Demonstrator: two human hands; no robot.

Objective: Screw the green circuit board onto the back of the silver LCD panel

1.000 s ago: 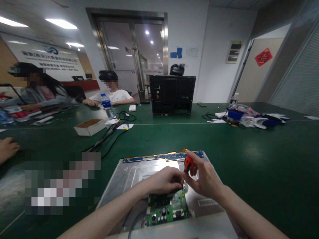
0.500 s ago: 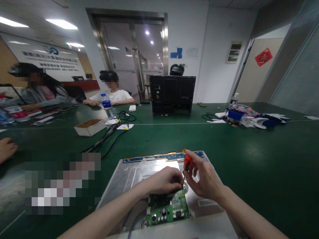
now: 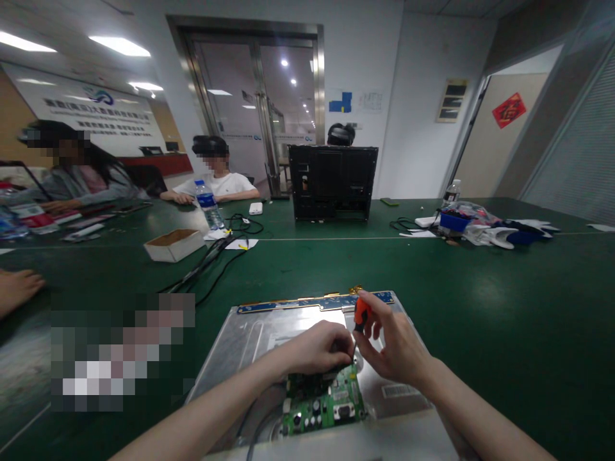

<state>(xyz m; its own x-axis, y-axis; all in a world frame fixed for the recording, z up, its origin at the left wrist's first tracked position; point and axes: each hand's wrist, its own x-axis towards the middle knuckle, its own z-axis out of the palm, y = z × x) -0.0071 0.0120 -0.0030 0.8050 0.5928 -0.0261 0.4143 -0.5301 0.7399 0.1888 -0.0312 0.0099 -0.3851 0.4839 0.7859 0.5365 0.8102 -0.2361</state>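
Observation:
My right hand [image 3: 398, 349] grips a screwdriver by its orange and black handle [image 3: 362, 314], held nearly upright. The thin shaft points down at the upper right corner of a green circuit board [image 3: 327, 410]. Beside the tip, my left hand [image 3: 324, 346] is closed with its fingertips pinched; what they hold is hidden. Board and hands are over a silver metal display panel [image 3: 250, 342], which lies on the table. Along the panel's far edge runs a narrow blue circuit strip [image 3: 288, 304].
Beyond the panel are a white open box [image 3: 173, 246], black cables [image 3: 206, 256] and a water bottle [image 3: 208, 205]. A black monitor casing [image 3: 333, 182] stands upright further back. Bags and gloves [image 3: 494, 232] are piled at right. A co-worker's hand [image 3: 19, 291] rests at left; other people sit behind.
The screwdriver handle has turned slightly in my right fingers. My left hand stays in place. At left, the co-worker's hand has moved a little to the right.

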